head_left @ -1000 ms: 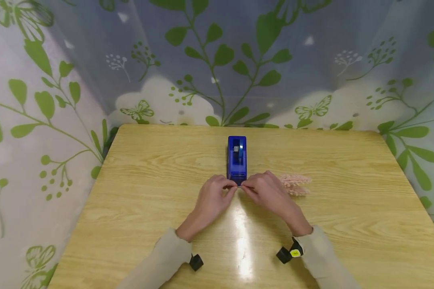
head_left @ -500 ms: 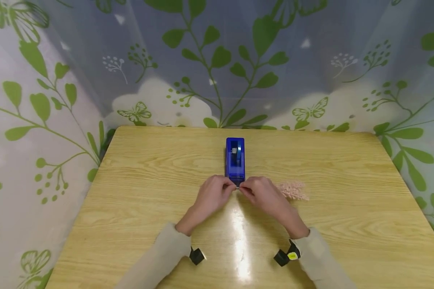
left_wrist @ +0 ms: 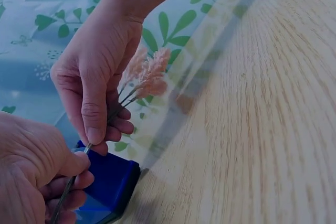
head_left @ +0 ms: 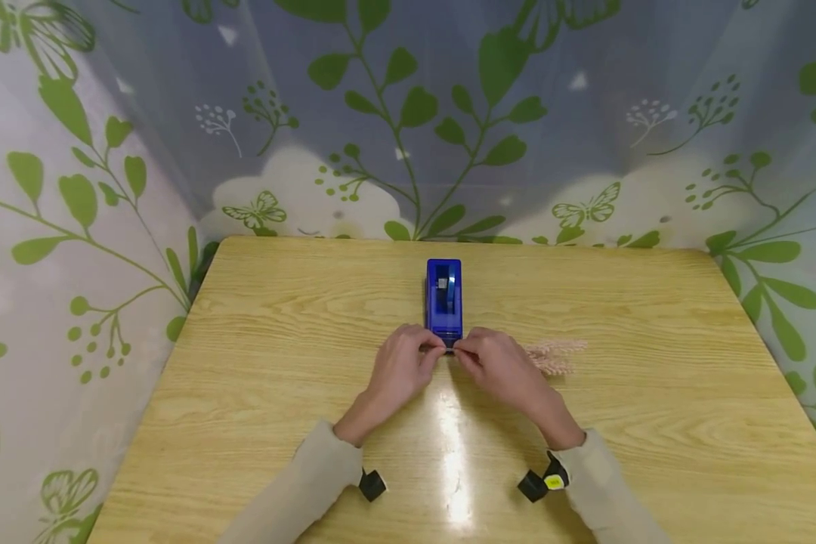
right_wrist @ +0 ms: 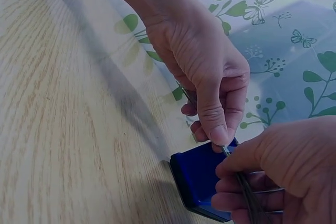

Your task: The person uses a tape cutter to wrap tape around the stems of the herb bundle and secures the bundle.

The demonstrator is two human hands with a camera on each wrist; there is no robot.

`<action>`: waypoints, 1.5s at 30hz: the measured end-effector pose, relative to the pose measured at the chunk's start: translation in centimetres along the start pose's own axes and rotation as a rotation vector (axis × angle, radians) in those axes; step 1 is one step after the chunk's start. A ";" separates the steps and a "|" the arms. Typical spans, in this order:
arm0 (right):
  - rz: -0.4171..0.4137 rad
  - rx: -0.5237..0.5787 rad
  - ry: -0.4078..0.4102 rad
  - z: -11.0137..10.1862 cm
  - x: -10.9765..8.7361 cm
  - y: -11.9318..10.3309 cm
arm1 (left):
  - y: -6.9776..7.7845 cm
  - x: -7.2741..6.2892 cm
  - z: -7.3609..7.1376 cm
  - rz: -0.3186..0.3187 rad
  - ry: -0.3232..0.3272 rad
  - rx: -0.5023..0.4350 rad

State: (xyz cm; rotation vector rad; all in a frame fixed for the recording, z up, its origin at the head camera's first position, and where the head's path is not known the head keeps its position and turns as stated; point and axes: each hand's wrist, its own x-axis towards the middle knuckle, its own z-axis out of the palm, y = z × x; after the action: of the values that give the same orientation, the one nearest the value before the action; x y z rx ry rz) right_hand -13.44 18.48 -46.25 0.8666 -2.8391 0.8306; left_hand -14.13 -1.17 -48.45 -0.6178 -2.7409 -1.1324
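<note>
Pink fluffy flower sprigs [head_left: 556, 357] stick out to the right past my right hand [head_left: 506, 370] in the head view. Thin dark stems [left_wrist: 64, 195] run through both hands. My left hand [head_left: 397, 366] pinches them between thumb and fingers, and my right hand pinches them nearer the flower heads. The fingertips of the two hands almost meet. A pale band [right_wrist: 226, 150] shows on the stems in the small gap between them; its material is hard to tell. Directly beyond the hands stands a blue tape dispenser [head_left: 443, 298], its front end partly covered by the fingertips.
The wooden table [head_left: 279, 317] extends to both sides of the hands. Behind it and on the left hang leaf-printed curtains [head_left: 408, 121]. Small black cameras sit at both wrists.
Both hands stay in nearly the same place, still pinching the stems. The flower heads looked bunched half a second ago and now show spread apart, as they did one second ago.
</note>
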 end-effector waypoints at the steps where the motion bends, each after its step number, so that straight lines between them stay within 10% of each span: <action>1: -0.002 -0.020 0.014 -0.1 0.0 0.0 | 0.0 0.0 0.0 0.001 0.006 -0.003; 16: -0.023 -0.131 0.111 -0.2 -0.1 0.1 | 0.4 0.0 -0.8 -0.013 -0.049 0.031; 31: 0.092 -0.143 0.047 0.1 0.2 -0.4 | -0.1 0.0 -0.1 0.090 0.108 0.040; 45: 0.113 -0.132 0.185 0.3 0.2 -0.5 | -0.1 0.0 -0.1 0.066 0.143 0.007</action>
State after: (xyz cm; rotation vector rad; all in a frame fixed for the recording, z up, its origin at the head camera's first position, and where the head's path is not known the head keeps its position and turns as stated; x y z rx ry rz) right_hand -13.28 17.88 -46.27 0.5861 -2.7625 0.6847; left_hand -14.18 -1.27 -48.44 -0.5973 -2.5835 -1.1069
